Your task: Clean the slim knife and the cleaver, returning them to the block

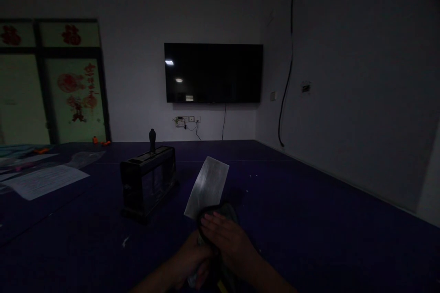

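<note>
Toward the surface's (292, 219) near edge, the left hand (196, 255) seems to grip the cleaver (208, 185) by its handle; the right hand (228, 237) clasps dark cloth (229, 211) against it — slipping fabric could expose fingers. Short of the far edge stands a knife stand (132, 185).

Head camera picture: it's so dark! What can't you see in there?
All in the head view:
Metal blade: lower end hidden by the right hand and a dark item.
Left hand: palm hidden by its fingers and the gloom.
Yellow strip: cut off by the bottom edge.
White sheet: writing too small and blurred.
</note>
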